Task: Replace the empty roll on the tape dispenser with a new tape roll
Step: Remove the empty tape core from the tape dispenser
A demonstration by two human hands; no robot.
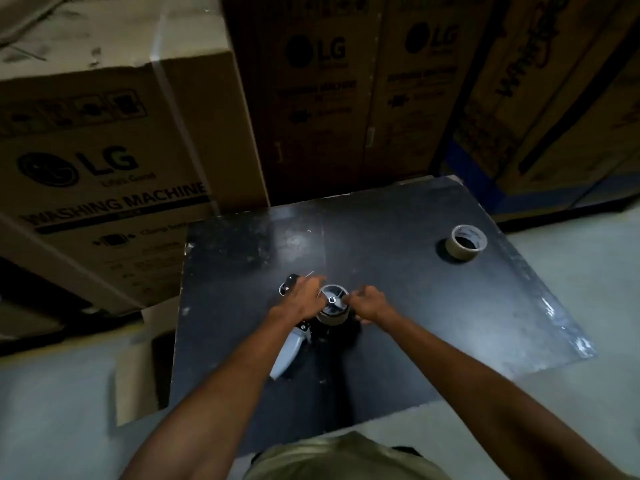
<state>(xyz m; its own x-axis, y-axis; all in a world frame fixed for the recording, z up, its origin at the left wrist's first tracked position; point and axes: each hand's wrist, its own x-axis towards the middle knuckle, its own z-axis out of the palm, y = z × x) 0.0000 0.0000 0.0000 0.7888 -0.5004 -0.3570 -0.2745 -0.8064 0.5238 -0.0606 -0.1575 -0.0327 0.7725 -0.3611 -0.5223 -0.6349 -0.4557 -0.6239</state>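
A tape dispenser (287, 355) with a grey handle lies on a black board (433, 306). Its hub points up and carries a brown roll (332, 315) around a grey spoked core. My left hand (304, 297) grips the dispenser's frame at the roll's left side. From the right, my right hand (369, 303) has its fingers curled against the roll's rim. A second brown tape roll (465, 243) lies flat at the board's far right, apart from both hands.
Large cardboard appliance boxes (104, 150) stand along the board's far and left sides. More boxes (554, 98) rise at the right. Pale floor (571, 265) shows to the right and in front. A loose cardboard piece (138, 375) lies at the board's left.
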